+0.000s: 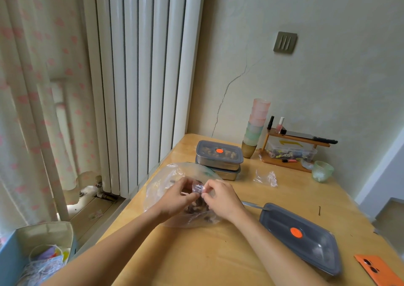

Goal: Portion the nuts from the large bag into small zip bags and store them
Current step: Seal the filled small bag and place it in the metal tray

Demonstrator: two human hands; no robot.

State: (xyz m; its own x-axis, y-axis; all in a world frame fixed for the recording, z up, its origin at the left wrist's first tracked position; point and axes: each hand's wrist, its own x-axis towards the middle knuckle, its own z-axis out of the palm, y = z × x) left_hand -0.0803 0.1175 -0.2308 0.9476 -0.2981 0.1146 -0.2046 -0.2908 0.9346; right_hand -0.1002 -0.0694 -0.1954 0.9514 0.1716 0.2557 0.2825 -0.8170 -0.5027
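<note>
A large clear plastic bag (161, 183) lies open on the wooden table (218, 255), with dark nuts (200, 209) in it. Over it, my left hand (179, 196) and my right hand (220, 195) pinch the top of a small clear zip bag (197, 188) from both sides. The small bag holds some nuts; my fingers hide most of it. Another empty small bag (265, 177) lies crumpled further back on the table.
Two stacked steel boxes with grey lids (219, 154) stand behind the bag. A loose grey lid (301, 235) lies at the right, a metal spoon handle (251, 204) beside it. An orange phone (378, 268), green glass bowl (322, 171), stacked cups (256, 121) and small wooden shelf (293, 148) sit around.
</note>
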